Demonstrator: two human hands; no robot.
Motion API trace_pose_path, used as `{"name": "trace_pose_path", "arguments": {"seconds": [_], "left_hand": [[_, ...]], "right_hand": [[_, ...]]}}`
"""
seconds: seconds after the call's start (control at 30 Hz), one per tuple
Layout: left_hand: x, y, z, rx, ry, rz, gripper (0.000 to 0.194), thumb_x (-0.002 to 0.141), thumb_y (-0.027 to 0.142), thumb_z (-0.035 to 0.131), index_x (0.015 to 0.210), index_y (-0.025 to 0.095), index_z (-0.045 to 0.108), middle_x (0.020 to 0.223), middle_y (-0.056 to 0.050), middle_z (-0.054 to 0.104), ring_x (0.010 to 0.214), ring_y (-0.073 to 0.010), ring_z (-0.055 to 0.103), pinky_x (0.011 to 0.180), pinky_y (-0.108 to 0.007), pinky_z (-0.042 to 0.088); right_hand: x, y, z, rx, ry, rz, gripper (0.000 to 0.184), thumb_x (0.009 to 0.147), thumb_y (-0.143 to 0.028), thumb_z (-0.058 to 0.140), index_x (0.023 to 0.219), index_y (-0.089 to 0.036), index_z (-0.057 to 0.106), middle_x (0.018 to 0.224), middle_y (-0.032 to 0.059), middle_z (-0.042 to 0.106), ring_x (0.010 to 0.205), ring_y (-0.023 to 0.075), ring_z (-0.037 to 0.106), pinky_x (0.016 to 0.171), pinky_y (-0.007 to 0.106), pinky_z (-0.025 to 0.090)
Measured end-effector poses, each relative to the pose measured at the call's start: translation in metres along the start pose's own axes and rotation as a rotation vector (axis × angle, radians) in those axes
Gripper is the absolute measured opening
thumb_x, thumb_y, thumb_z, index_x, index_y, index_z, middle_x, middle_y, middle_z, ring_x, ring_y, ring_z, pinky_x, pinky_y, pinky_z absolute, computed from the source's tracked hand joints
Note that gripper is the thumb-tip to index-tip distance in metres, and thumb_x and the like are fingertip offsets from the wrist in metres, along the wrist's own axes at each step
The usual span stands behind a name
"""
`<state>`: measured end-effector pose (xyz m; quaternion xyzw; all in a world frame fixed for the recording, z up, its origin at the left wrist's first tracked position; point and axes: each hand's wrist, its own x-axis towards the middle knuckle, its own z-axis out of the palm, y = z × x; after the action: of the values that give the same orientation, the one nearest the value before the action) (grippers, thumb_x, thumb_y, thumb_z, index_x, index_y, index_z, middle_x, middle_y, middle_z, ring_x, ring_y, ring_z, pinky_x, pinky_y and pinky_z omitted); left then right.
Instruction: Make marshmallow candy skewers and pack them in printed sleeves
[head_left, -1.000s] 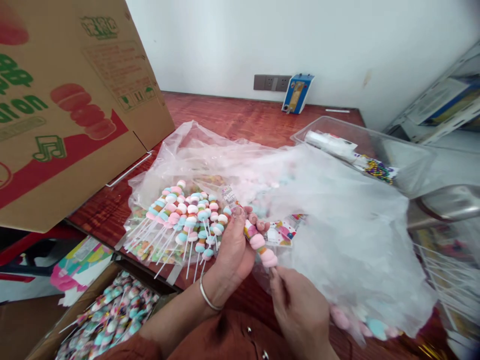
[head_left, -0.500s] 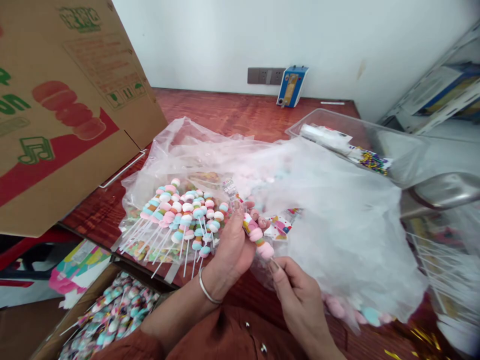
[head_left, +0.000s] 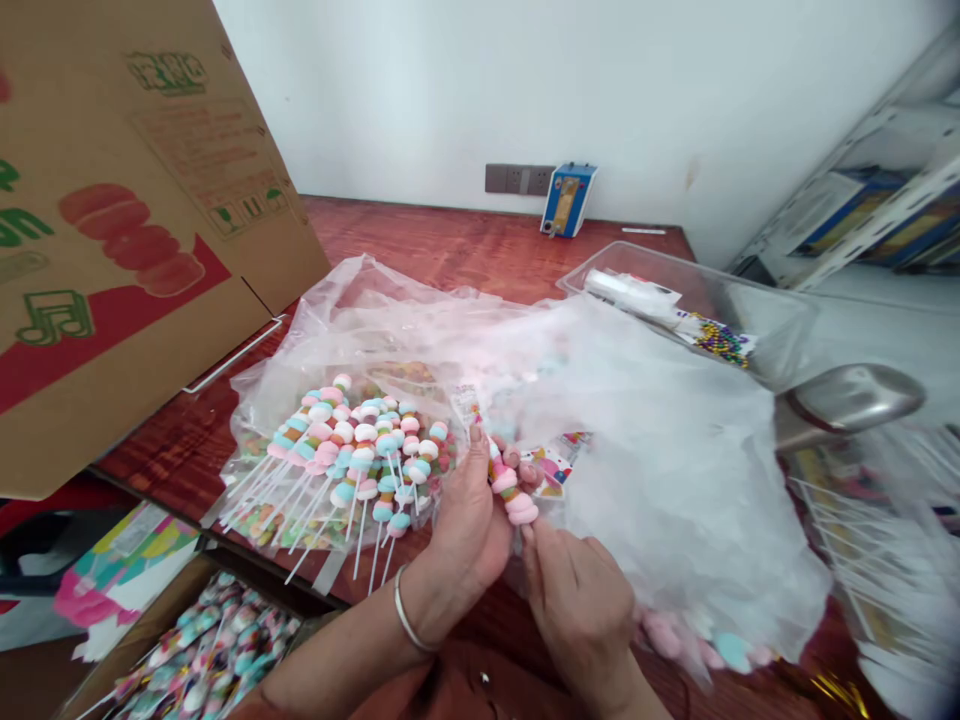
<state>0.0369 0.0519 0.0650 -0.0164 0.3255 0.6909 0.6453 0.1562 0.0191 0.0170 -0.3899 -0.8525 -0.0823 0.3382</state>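
A skewer of pink marshmallows (head_left: 513, 493) with gummy pieces between them lies in my left hand (head_left: 476, 510), whose fingers close round its upper part; a printed clear wrapper seems to surround it. Below the lowest marshmallow, my right hand (head_left: 574, 590) pinches the skewer's lower end, where the stick is mostly hidden by the fingers. To the left, several pink, white and blue marshmallow skewers (head_left: 364, 435) rest on a clear bag of gummies, sticks pointing toward me. A dotted printed wrapper (head_left: 551, 465) lies just right of my left fingers.
A large translucent plastic bag (head_left: 660, 430) with marshmallows spreads over the red-brown table (head_left: 420, 235). Left stands a tall cardboard box (head_left: 247, 110); below it, an open carton holds wrapped skewers (head_left: 225, 650). A clear tub (head_left: 645, 255), a metal scoop (head_left: 855, 400) and white sticks (head_left: 855, 550) are right.
My right hand has turned over and closed in at the skewer's lower end, its back now facing up. My left hand keeps its hold. The camera view has shifted slightly.
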Motion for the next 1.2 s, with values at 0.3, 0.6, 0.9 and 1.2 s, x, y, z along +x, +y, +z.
{"name": "trace_pose_path", "arguments": {"seconds": [0.3,0.6,0.9,1.2], "left_hand": [[0.003,0.007,0.001,-0.024,-0.092,0.001,0.027,0.086,0.044,0.063,0.093,0.019,0.057,0.064,0.002,0.053,0.060,-0.0130,0.056,0.061,-0.026,0.051],[-0.004,-0.012,-0.003,0.041,-0.254,-0.027,0.032,0.088,0.046,0.060,0.078,0.015,0.060,0.063,0.000,0.056,0.068,-0.0142,0.061,0.072,-0.027,0.052],[0.012,0.017,0.005,0.054,-0.287,0.091,0.029,0.081,0.029,0.073,0.105,0.017,0.062,0.073,0.002,0.058,0.063,-0.0101,0.057,0.070,-0.026,0.050],[0.002,-0.009,0.008,0.027,-0.253,0.040,0.023,0.085,0.034,0.069,0.091,0.014,0.059,0.058,0.008,0.043,0.047,-0.0036,0.040,0.061,-0.022,0.046]], "right_hand": [[0.000,-0.001,-0.003,0.958,-0.243,0.714,0.028,0.097,-0.039,0.050,0.078,-0.020,0.055,0.055,-0.0048,0.049,0.046,0.0089,0.044,0.046,0.021,0.031],[0.018,-0.014,-0.002,1.869,-0.224,1.272,0.036,0.081,-0.050,0.071,0.076,-0.020,0.053,0.044,-0.0158,0.024,0.036,0.0014,0.010,0.035,0.013,0.016],[0.013,-0.001,-0.010,1.340,-0.289,0.968,0.031,0.092,-0.050,0.054,0.085,-0.020,0.056,0.055,-0.0093,0.035,0.046,0.0072,0.028,0.042,0.018,0.024],[-0.002,0.000,-0.017,0.453,-0.209,0.459,0.032,0.100,-0.029,0.034,0.101,-0.018,0.064,0.066,0.0020,0.068,0.053,0.0165,0.063,0.050,0.023,0.041]]}}
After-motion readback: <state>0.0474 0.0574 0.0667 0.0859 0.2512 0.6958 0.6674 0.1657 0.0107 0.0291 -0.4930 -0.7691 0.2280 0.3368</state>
